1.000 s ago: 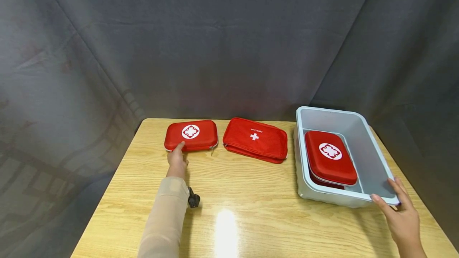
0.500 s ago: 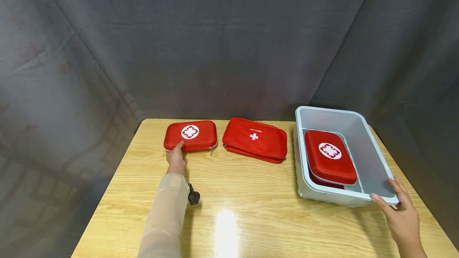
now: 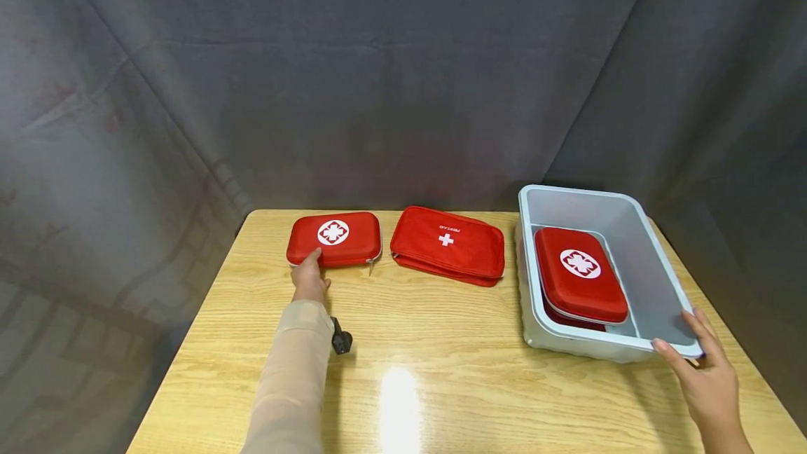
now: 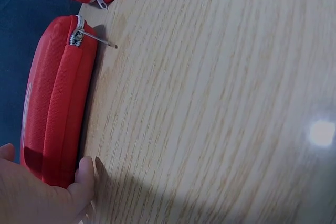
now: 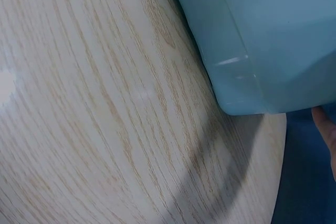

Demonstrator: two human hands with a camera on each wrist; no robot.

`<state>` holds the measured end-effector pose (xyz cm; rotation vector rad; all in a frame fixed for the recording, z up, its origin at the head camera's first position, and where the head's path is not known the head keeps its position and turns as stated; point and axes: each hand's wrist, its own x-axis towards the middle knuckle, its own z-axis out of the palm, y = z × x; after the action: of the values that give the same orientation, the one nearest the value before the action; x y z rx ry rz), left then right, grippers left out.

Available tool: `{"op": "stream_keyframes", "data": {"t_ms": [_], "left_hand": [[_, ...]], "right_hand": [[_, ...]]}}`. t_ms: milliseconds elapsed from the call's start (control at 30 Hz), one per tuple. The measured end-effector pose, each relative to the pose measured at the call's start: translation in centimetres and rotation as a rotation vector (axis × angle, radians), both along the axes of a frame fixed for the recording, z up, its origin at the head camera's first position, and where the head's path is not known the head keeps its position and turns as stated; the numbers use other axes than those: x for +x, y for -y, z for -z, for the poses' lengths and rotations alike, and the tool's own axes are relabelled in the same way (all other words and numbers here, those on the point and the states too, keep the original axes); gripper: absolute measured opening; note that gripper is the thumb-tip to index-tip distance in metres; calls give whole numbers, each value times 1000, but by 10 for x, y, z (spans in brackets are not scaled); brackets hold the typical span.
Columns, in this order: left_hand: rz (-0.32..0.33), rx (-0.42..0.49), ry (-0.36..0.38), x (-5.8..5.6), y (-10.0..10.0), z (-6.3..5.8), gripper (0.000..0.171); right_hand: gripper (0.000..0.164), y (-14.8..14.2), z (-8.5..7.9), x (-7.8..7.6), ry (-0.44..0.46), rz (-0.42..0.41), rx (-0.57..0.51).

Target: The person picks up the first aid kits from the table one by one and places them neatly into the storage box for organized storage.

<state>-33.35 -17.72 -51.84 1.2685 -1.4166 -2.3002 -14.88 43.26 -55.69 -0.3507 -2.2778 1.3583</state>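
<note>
My left hand (image 3: 309,277) is at the near left part of a red hard-shell first aid case (image 3: 356,235) with a white cross emblem. One finger lies over its top, and in the left wrist view the thumb (image 4: 85,174) is low against the side of the case. A zipper pull (image 4: 100,39) sticks out at the case's other end. At the near right corner of a pale grey plastic bin (image 3: 592,346), my right hand (image 3: 711,384) holds the rim between thumb and fingers. Inside the bin lies another red first aid case (image 3: 567,286), on top of something red mostly hidden beneath it.
Between the left case and the bin lies a soft red first aid pouch (image 3: 422,240) with a small white cross. Everything stands on a light wood table (image 3: 454,370). A grey curtain (image 3: 391,90) hangs close behind its far edge.
</note>
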Motion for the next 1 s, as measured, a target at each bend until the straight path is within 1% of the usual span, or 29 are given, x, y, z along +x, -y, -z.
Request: {"op": "stream_keyframes", "data": {"t_ms": [33,67,267,433,500,667,733,833,933,1000], "left_hand": [[6,14,12,9,-7,-17,75],[7,16,4,17,-13,-30,70],[0,7,13,16,-13,-27,67],[4,2,26,14,-13,-28,66],[4,1,34,14,-12,-28,63],[2,12,55,14,-11,-30,59],[4,26,61,14,-10,-31,60],[5,45,69,12,-10,-32,60],[2,61,81,9,-9,-31,57],[-4,70,87,8,-9,-32,56]], "right_hand": [[68,0,0,0,0,3,3],[68,0,0,0,2,4,9],[68,0,1,1,17,7,33],[69,0,-1,2,12,-16,-10],[69,-1,-1,1,10,-19,-9],[68,0,-4,-1,14,-10,36],[67,2,-7,-1,15,-9,26],[67,1,-8,-2,-7,-14,-2],[67,-2,-4,-4,-15,-8,-18],[68,-5,-1,-5,-29,-14,-58]]}}
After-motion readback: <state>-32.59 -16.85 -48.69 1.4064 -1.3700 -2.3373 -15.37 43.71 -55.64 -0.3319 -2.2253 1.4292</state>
